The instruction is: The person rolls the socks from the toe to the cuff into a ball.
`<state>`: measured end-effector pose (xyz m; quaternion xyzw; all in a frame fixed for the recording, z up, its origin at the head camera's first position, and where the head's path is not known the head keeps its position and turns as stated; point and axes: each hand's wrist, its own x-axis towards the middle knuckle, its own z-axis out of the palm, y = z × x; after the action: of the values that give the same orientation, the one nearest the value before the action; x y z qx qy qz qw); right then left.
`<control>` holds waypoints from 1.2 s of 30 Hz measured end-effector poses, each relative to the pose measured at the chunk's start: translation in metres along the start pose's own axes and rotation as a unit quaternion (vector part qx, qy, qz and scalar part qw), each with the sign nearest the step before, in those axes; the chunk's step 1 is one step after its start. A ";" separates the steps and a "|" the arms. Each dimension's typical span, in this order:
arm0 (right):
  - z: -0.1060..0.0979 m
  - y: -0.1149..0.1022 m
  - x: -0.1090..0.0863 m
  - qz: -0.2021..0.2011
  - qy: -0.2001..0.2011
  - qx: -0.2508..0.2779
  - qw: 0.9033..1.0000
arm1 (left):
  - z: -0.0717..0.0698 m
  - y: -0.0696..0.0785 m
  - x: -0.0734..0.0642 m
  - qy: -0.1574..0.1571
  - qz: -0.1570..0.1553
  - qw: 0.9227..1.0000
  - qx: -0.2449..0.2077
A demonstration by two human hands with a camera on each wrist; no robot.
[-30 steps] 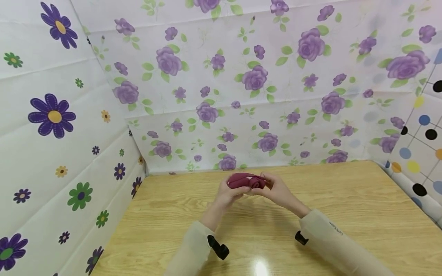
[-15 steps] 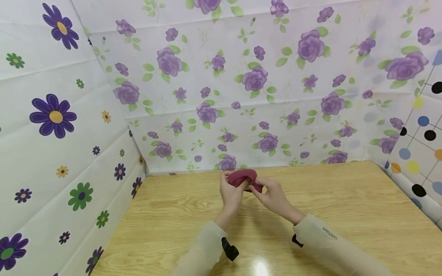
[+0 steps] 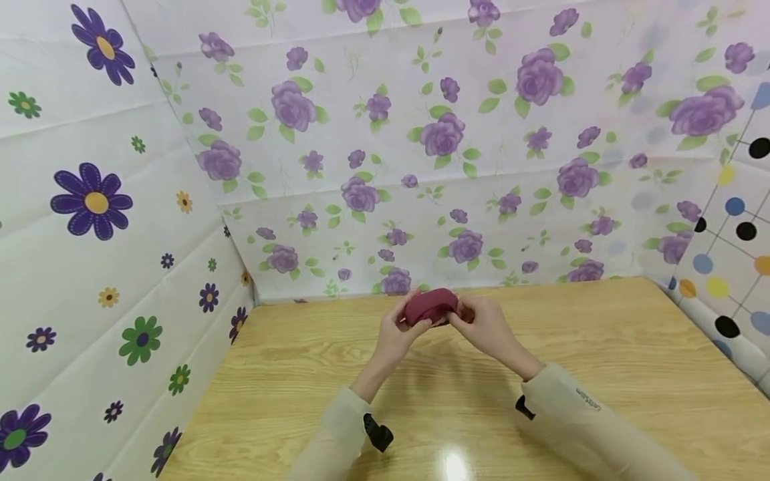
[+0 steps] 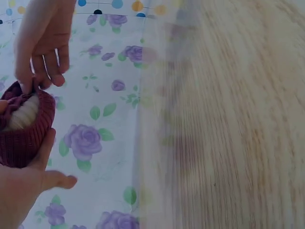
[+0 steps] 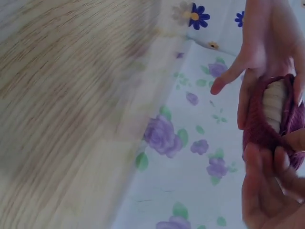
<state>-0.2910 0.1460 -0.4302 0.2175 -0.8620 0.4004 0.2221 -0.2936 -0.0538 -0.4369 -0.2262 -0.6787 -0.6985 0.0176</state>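
Note:
A bundle of rolled maroon socks [image 3: 432, 304] is held up above the far part of the table. Its ribbed knit shows in the left wrist view, wrapped around a cream-coloured inner part of the rolled socks [image 4: 24, 113]. My left hand [image 3: 392, 333] grips the bundle from the left, with the thumb along its near side. From the right, my right hand [image 3: 488, 329] pinches the knit edge with thumb and fingers. In the right wrist view the maroon edge [image 5: 259, 136] stands open around the pale roll, between both hands.
Below the hands lies a wood-grain table [image 3: 289, 387]. A white cloth wall with purple roses [image 3: 361, 195] stands behind it. Flower-print cloth [image 3: 141, 341] borders the left side, and dotted cloth [image 3: 716, 287] the right.
The bundle's spiral end faced me a second ago; now a smooth, rounded maroon side does. Both hands have shifted their grip, the left thumb moving out of the fold to the near side.

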 end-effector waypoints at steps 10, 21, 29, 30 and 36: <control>0.001 -0.013 0.008 -0.246 0.061 -0.149 0.956 | 0.009 0.017 -0.008 0.046 0.122 0.974 0.183; 0.008 -0.012 0.007 -0.292 -0.039 -0.027 0.955 | 0.006 -0.013 0.004 0.126 0.034 0.967 0.217; -0.002 -0.011 0.008 -0.200 -0.134 -0.027 0.970 | 0.008 0.016 -0.008 -0.010 0.012 0.982 0.188; -0.003 -0.009 0.008 -0.181 -0.146 -0.018 0.972 | 0.004 0.016 -0.009 -0.043 0.011 0.983 0.176; -0.016 0.013 0.012 -0.050 -0.248 0.068 0.965 | -0.006 -0.005 -0.005 -0.149 -0.002 0.981 0.122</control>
<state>-0.3045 0.1643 -0.4220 0.3676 -0.8488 0.3801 0.0060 -0.2927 -0.0610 -0.4429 -0.3220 -0.7541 -0.5694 -0.0577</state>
